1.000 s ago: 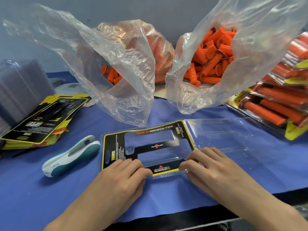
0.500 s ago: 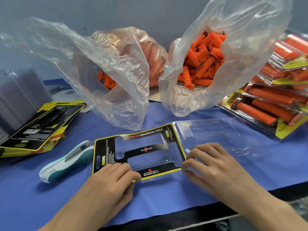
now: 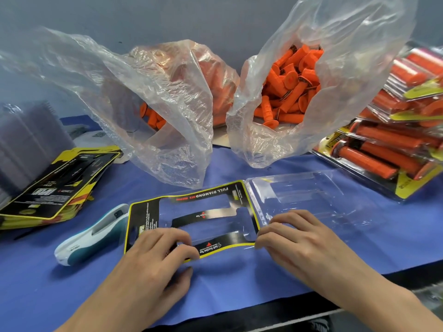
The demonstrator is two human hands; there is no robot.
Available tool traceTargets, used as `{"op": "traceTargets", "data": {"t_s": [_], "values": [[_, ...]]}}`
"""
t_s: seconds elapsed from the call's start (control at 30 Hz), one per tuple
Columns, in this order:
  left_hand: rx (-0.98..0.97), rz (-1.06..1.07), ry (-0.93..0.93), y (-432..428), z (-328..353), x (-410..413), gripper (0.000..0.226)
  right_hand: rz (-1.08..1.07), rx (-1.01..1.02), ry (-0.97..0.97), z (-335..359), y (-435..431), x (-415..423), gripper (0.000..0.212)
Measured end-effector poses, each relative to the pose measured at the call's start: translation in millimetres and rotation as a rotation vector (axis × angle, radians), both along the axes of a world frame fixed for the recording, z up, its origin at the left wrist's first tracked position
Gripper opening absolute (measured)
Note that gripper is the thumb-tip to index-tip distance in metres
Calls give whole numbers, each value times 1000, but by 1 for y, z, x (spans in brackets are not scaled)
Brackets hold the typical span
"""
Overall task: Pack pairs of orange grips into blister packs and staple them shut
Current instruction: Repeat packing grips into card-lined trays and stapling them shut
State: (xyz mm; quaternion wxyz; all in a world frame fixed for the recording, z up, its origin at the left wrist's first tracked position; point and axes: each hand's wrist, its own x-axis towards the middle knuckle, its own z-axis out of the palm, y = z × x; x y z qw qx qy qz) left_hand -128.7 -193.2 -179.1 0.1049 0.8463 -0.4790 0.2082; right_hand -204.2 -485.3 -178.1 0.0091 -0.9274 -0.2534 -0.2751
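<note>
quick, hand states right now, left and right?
Left hand: pinching the near edge of the blister pack.
Right hand: fingers curled on the pack's near edge at the fold; thumb hidden.

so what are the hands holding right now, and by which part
The open blister pack. The left hand has its grip on the card half's near edge; the right hand curls its fingertips on the near edge at the fold.

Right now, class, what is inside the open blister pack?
A black-and-yellow card fills its left half; its clear right half is empty. The left hand covers the card's near corner, the right hand the fold's near end.
</note>
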Motion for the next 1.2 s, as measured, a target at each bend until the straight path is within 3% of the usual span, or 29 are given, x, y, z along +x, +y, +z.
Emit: {"op": "traceTargets", "data": {"t_s": [0.47,0.6,0.73,0.87,0.97,1.2], "values": [[47,-12,144,3,1,0,28,-34,34,84,-12,-3,-1,27],[-109,51,224,13,15,2,32,-41,107,117,-5,0,-4,37],[-409,291,236,41,35,22,29,-48,261,103,12,8,3,38],[-588,504,216,63,46,42,22,-56,367,75,31,26,23,37],[-645,577,245,69,50,51,19,-43,423,73,44,39,40,34],[-570,636,266,64,52,61,19,-53,520,223,52,74,88,34]]}}
